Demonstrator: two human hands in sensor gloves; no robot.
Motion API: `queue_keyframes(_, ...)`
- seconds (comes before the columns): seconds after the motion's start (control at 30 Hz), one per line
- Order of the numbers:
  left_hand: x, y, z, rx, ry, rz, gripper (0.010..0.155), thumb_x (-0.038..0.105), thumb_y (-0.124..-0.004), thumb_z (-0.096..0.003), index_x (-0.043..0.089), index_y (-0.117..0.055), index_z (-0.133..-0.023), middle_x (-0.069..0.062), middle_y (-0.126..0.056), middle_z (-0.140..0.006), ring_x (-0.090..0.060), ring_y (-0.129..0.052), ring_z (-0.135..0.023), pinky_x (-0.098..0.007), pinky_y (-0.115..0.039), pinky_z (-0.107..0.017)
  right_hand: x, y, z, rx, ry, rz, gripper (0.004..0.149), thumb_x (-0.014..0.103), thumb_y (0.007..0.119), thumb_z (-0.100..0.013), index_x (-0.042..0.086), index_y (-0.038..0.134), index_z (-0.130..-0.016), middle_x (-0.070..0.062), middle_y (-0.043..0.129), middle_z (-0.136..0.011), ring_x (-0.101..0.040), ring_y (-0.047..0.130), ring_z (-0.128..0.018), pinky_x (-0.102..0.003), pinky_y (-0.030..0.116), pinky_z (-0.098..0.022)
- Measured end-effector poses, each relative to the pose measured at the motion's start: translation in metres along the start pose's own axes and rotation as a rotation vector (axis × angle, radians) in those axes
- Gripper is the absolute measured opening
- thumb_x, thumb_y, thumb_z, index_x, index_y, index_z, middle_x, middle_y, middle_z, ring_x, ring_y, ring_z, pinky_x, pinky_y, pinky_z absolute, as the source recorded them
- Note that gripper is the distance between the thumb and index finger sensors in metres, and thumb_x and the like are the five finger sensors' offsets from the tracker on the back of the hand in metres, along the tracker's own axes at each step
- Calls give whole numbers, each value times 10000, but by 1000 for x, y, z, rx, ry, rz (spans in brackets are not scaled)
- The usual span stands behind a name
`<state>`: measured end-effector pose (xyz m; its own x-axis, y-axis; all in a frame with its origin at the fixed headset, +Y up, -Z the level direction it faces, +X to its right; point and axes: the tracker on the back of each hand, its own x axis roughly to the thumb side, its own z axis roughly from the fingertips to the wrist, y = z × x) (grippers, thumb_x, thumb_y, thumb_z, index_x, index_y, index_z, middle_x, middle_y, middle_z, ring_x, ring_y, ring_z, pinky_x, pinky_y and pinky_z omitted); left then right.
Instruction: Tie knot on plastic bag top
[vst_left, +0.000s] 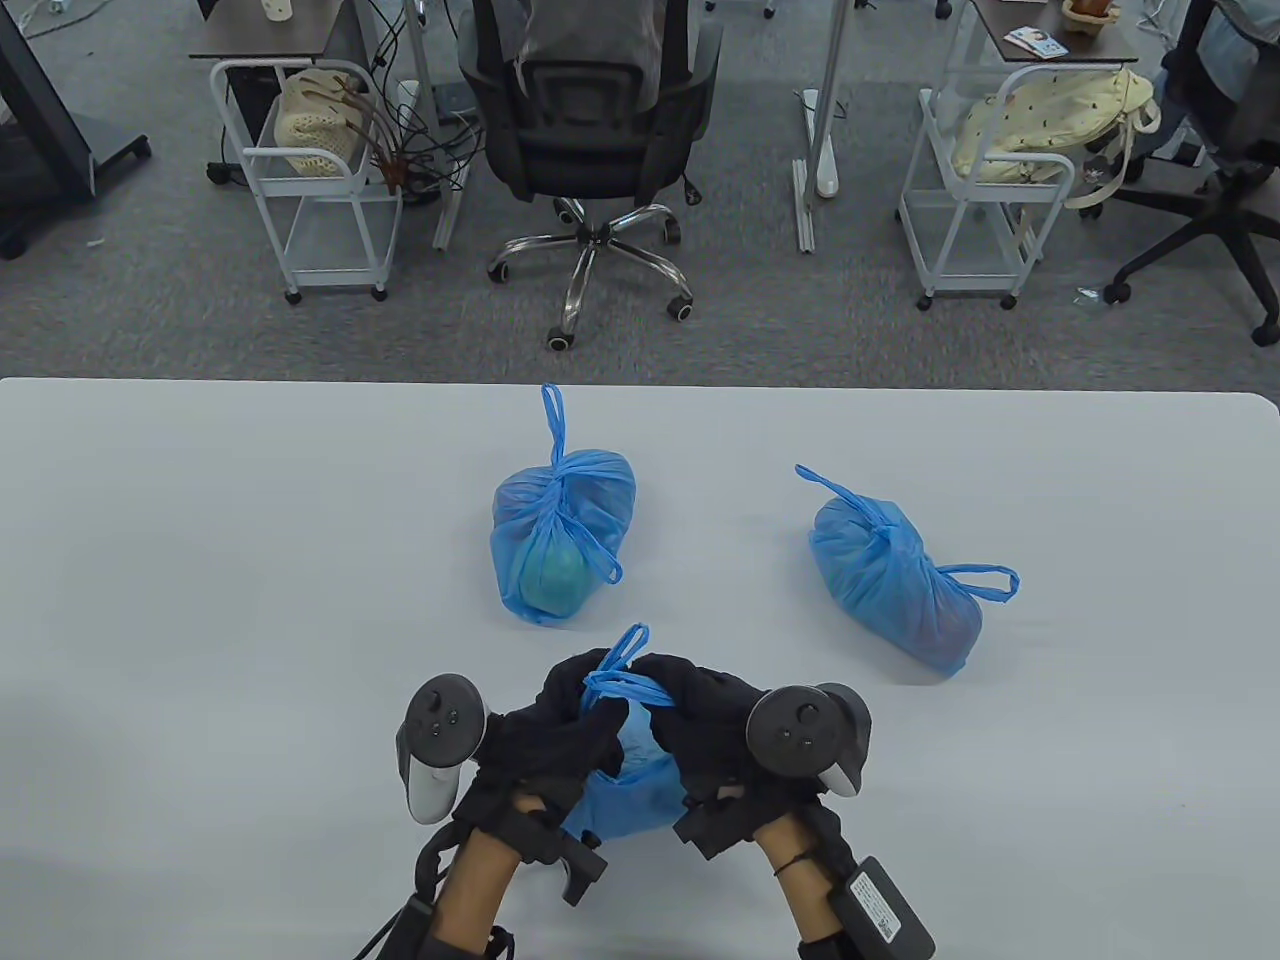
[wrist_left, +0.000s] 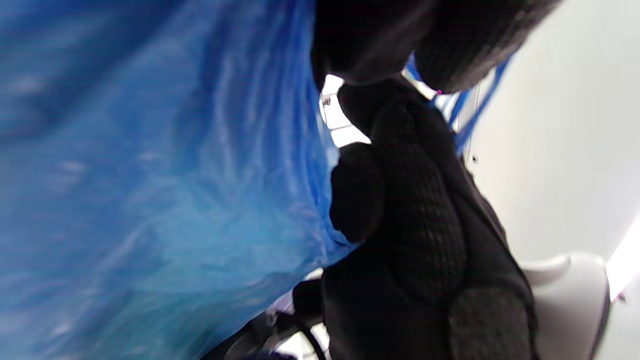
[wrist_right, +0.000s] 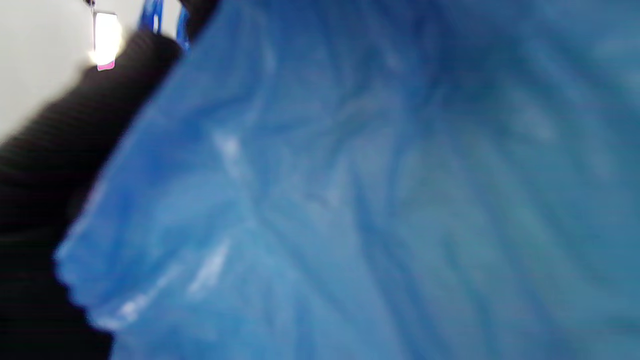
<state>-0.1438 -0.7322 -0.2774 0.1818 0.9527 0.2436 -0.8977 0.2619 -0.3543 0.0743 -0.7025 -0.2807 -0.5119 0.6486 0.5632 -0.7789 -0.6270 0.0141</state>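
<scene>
1. The left hand (vst_left: 545, 735) sits at about 6 o'clock on the white table (vst_left: 200, 600), fingers curled tight around the left side of the blue plastic bag's (vst_left: 625, 785) gathered top.
2. That bag lies between both hands at the near edge; its twisted handles (vst_left: 625, 672) stick up toward 12 o'clock, one loop poking past the fingertips.
3. The right hand (vst_left: 705, 725) grips the handle strip from the 3 o'clock side, fingers closed on it and touching the left hand's fingers.
4. Both wrist views show only blurred blue film pressed against black glove.
5. A knotted blue bag (vst_left: 560, 540) rests at table centre; another tied bag (vst_left: 895, 580) lies toward 2 o'clock.
</scene>
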Motion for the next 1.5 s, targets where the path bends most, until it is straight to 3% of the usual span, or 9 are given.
queue_keyframes(0.07,2,-2,1,-13,-27,-21,837,639,-735,-462,198,-401,-1090,140,-906,-440,-164,-1010,-433,-552,-751,-605,4,3,0,24,-32,94,383,294,713,-526,84,792,-836,9,956,-372,-232,996,-254,-594,791,-371)
queue_keyframes(0.17,4,-5,0,-12,-27,-60,857,646,-760,-437,202,-430,-1091,132,-913,-434,-177,-1012,-438,-553,-746,-609,13,10,-1,67,-92,241,382,301,715,-522,91,797,-831,18,958,-363,-224,1000,-247,-588,799,-367)
queue_keyframes(0.4,3,-2,6,183,-17,-92,460,470,-704,-516,307,-785,-938,144,-954,-231,-154,-1058,-292,-518,-820,-531,20,19,-1,113,-107,298,378,312,738,-518,102,814,-823,15,972,-364,-228,1015,-260,-587,802,-377)
queue_keyframes(0.63,-2,6,9,232,-15,53,433,459,-679,-526,314,-800,-915,149,-957,-238,-151,-1059,-307,-513,-817,-541,7,10,-1,86,-61,159,495,413,792,-492,96,786,-872,-38,994,-524,-283,1037,-426,-605,787,-427)
queue_keyframes(0.73,-5,11,9,238,-24,95,449,480,-670,-523,310,-806,-915,143,-966,-239,-159,-1061,-313,-521,-812,-543,3,4,1,18,-53,110,402,356,794,-499,110,848,-812,-47,1015,-500,-294,1049,-413,-609,788,-417)
queue_keyframes(1.03,-2,4,6,160,-34,30,455,464,-677,-520,306,-788,-932,132,-978,-263,-169,-1068,-336,-539,-800,-551,20,11,-1,46,-132,227,376,345,799,-493,128,876,-791,-28,1028,-475,-278,1064,-403,-598,802,-419)
queue_keyframes(1.17,-1,3,6,138,-36,81,453,461,-658,-530,315,-768,-945,131,-984,-288,-176,-1064,-365,-542,-787,-569,2,1,0,36,-33,88,521,478,789,-489,111,818,-858,-77,1001,-607,-333,1036,-522,-616,776,-448)
queue_keyframes(1.33,3,0,5,123,-55,6,451,458,-664,-525,306,-786,-932,125,-991,-282,-184,-1069,-358,-548,-790,-561,-7,-22,4,-174,-30,-120,826,548,820,-463,73,486,-1050,-169,774,-898,-431,884,-739,-673,678,-517)
queue_keyframes(1.5,5,-5,4,103,-54,-39,459,468,-657,-525,304,-785,-933,125,-1015,-311,-190,-1078,-407,-549,-783,-573,12,-32,3,-259,-54,-186,383,327,890,-460,148,867,-798,-60,991,-571,-333,1007,-572,-640,735,-482)
